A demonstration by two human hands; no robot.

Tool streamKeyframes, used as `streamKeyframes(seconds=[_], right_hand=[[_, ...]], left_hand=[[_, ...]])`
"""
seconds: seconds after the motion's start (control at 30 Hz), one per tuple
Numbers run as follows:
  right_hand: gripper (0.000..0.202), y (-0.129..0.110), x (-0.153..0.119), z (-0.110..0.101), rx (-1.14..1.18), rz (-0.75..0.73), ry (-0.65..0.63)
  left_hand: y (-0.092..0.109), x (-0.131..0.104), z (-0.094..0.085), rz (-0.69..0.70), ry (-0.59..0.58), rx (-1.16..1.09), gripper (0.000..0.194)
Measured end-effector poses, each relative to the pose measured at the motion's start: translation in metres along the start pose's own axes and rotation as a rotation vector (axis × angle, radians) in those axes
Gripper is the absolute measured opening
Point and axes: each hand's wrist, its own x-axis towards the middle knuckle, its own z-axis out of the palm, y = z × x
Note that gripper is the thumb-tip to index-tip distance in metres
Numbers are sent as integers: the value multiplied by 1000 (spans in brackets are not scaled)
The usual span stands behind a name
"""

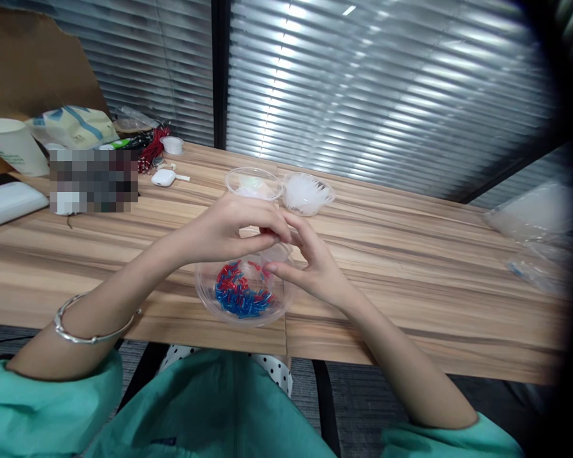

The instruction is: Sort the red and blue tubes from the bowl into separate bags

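My left hand arches over a clear round bowl, its fingers curled and the thumb stretched along below them. From the other side my right hand reaches in, and the fingertips of both hands meet above the bowl's far rim. Between my right thumb and fingers shows a see-through plastic piece, whose shape I cannot make out. Whatever the touching fingertips pinch is hidden. Inside the bowl lie many short red tubes and blue tubes.
Behind my hands stand a clear round tub and a container of white translucent pieces. At the left are a white earphone case, red cords, a small white cup and a paper cup. Plastic bags lie right.
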Motion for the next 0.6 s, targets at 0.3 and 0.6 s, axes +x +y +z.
streamKeyframes(seconds=[0.3,0.6], right_hand=[[65,0,2,0,52,5,-24],[65,-1,1,-1,31,-4,-32]], left_hand=[[-2,-4,0,-42,-37,16,14],[-1,-2,0,-22,-37,17,15]])
